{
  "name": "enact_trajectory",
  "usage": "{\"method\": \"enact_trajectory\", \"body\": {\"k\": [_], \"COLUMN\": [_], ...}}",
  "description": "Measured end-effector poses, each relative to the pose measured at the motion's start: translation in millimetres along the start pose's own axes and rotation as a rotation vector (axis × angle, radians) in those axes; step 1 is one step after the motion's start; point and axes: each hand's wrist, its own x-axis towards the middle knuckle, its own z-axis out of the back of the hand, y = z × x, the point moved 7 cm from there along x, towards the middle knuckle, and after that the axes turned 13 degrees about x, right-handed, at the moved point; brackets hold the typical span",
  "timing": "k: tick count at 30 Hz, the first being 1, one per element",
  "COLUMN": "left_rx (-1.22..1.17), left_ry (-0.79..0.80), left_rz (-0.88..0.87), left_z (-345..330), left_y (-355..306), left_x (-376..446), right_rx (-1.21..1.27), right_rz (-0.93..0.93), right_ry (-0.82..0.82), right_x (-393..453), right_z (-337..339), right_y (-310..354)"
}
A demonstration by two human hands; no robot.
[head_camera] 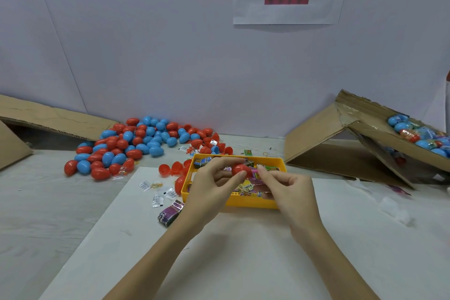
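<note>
Left hand (214,181) gripped a red egg (239,170) between thumb and fingers, over the yellow tray (233,201) of printed film sleeves. Right hand (288,186) pinched a purple film sleeve (255,172) touching the egg's right end. Pile of red and blue eggs (136,143) lay back left, wrapped eggs (418,135) in the cardboard box (341,129) right. Small white packets (158,193) sat left of the tray.

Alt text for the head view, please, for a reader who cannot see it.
The left hand grips a red egg while the right hand pinches a pink sleeve at its end, above a yellow tray of printed wrappers. Loose red and blue eggs lie piled at back left; a cardboard box of wrapped eggs sits right.
</note>
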Motion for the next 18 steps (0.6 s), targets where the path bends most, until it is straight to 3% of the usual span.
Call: {"method": "enact_trajectory", "body": {"k": [18], "left_rx": [-0.052], "left_ry": [0.018], "left_rz": [-0.041], "left_z": [-2.1], "left_y": [-2.6], "left_x": [-0.6], "right_rx": [0.072], "right_rz": [0.174], "right_ry": [0.117], "right_x": [-2.8], "right_z": [-11.2], "right_y": [9.5]}}
